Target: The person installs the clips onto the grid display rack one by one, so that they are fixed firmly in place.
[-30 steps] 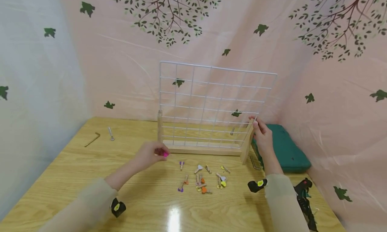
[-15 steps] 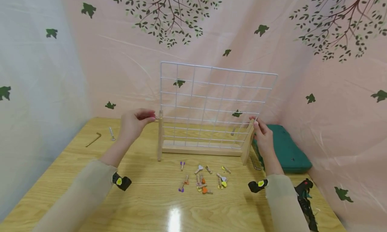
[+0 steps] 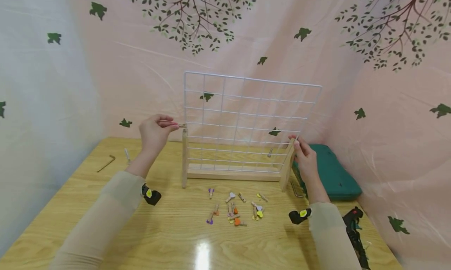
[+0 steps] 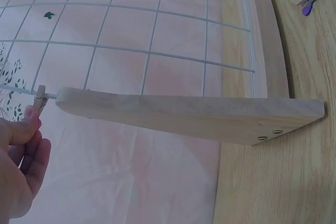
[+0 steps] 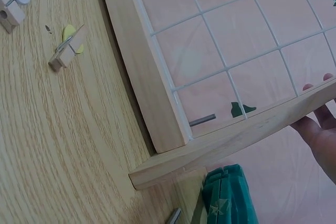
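My left hand (image 3: 155, 135) pinches a small wooden clothespin (image 4: 40, 98), with some pink showing at the fingers. The clothespin's tip is at the left edge of a white wire grid (image 3: 246, 78), just above the top of the left wooden post (image 4: 157, 103). Whether its jaws are clipped on the wire, I cannot tell. The grid stands upright, leaning slightly, in a wooden stand (image 3: 232, 175). Around the top of the right wooden post (image 5: 236, 136), beside the grid's edge, my right hand (image 3: 306, 158) grips with thumb and fingers on opposite sides.
Several small clothespins (image 3: 234, 215) with coloured hearts lie scattered before the stand. A green case (image 3: 327, 172) and a black tool (image 3: 356, 238) are at the right. A hex key (image 3: 106, 163) and a bolt (image 3: 127, 155) lie left; another bolt (image 3: 270, 152) lies behind the grid.
My left hand has risen with the clothespin from low in front of the left post to the grid's edge above that post. My right hand has stayed on the right post.
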Action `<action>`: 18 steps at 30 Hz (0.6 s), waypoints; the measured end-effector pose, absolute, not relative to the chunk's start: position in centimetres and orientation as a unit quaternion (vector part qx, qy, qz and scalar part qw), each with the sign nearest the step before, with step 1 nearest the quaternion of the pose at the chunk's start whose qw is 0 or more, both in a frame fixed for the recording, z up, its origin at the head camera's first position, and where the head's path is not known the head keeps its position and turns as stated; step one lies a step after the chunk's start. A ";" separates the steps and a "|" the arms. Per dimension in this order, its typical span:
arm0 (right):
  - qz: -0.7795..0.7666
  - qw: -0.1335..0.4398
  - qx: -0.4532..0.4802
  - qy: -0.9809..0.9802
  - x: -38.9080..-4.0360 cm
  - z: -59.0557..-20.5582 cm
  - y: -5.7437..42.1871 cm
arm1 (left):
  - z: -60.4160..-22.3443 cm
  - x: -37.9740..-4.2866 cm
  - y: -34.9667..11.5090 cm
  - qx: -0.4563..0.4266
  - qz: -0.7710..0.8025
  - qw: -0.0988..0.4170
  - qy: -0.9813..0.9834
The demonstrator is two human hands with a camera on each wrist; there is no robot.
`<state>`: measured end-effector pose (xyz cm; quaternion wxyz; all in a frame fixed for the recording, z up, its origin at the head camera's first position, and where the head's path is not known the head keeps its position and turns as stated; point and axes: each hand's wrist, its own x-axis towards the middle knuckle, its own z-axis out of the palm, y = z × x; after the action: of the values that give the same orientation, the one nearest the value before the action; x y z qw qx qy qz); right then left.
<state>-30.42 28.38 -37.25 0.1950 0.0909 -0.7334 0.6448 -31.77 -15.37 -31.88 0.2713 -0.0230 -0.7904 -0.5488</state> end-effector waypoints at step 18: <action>0.665 0.195 0.107 -0.713 -31.3 -38.0 29.0 | -34.2 -27.1 -13.1 -0.148 -0.443 0.242 -0.850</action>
<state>-31.31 29.02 -38.04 0.1948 0.1068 -0.7129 0.6651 -27.12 -13.14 -34.23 0.2419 -0.1481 -0.8502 -0.4435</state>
